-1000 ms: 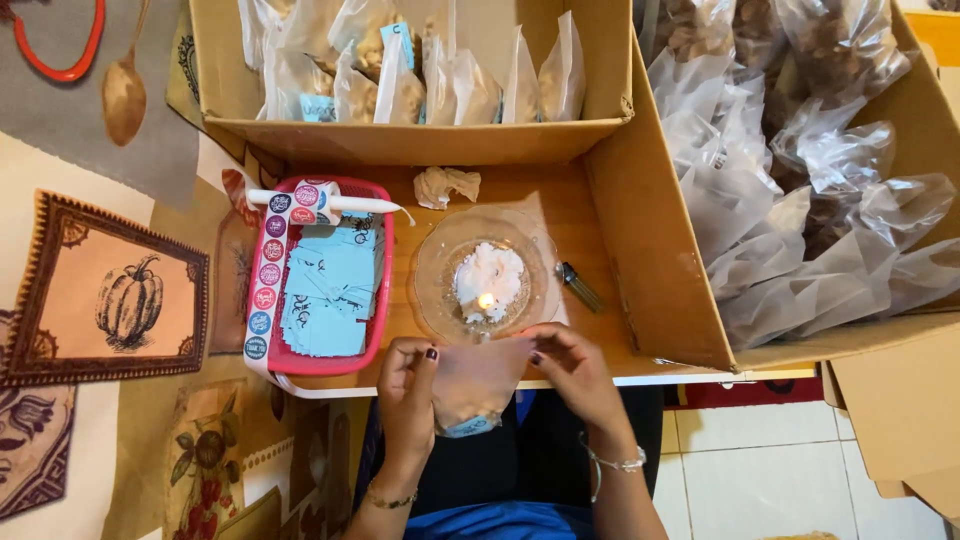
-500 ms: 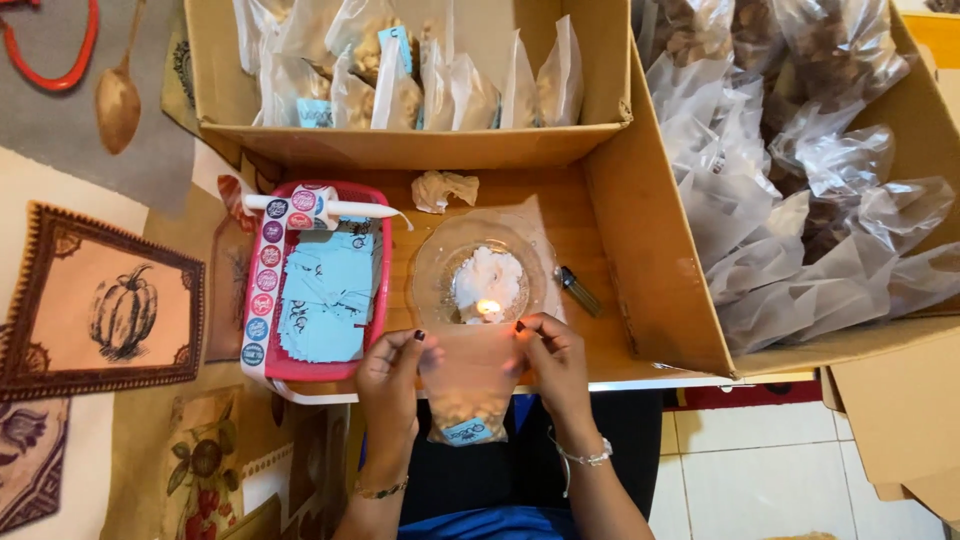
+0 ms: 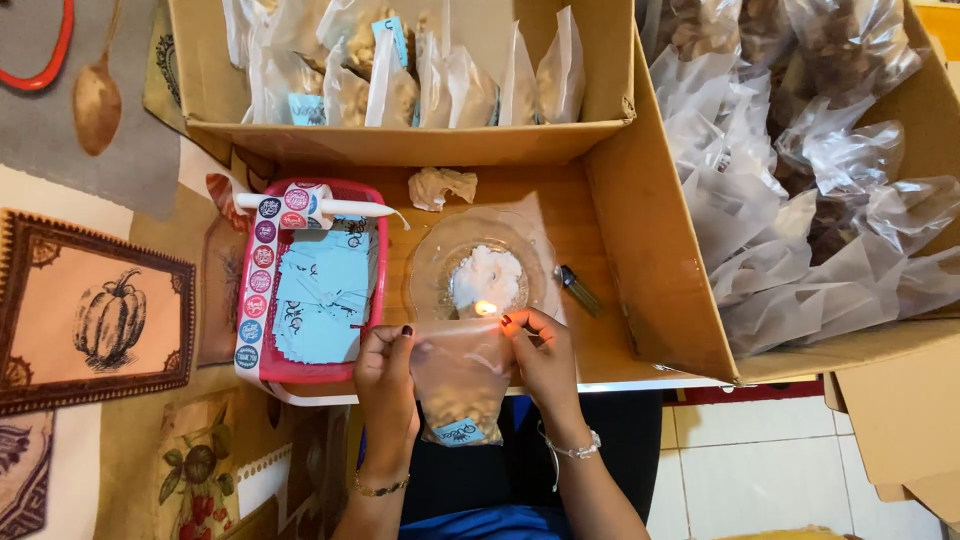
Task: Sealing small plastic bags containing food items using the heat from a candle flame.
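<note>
Compared with a second ago, the clear plastic pouch (image 3: 462,385) has been raised from the lap to the table edge, and its top rim has been brought right up beside the small flame (image 3: 485,308) burning at the near side of the glass dish (image 3: 478,265); the open end is thus judged to be at the point of heat-sealing. The pouch is pinched at its upper left corner by the left hand (image 3: 385,375) and at its upper right corner by the right hand (image 3: 540,360), fingers pressed together on the film so that the rim is stretched taut between them; pale, lumpy contents sag at the bottom above a small blue label. The film is thin, glossy and crinkled; the dish is round and transparent, with a white waxy mass in its middle. A red plastic basket (image 3: 315,370) of blue paper tags lies just left; a slim dark lighter (image 3: 578,290) rests to the right, on the wooden tabletop (image 3: 590,235); a cardboard box (image 3: 410,145) of filled pouches stands beyond.
</note>
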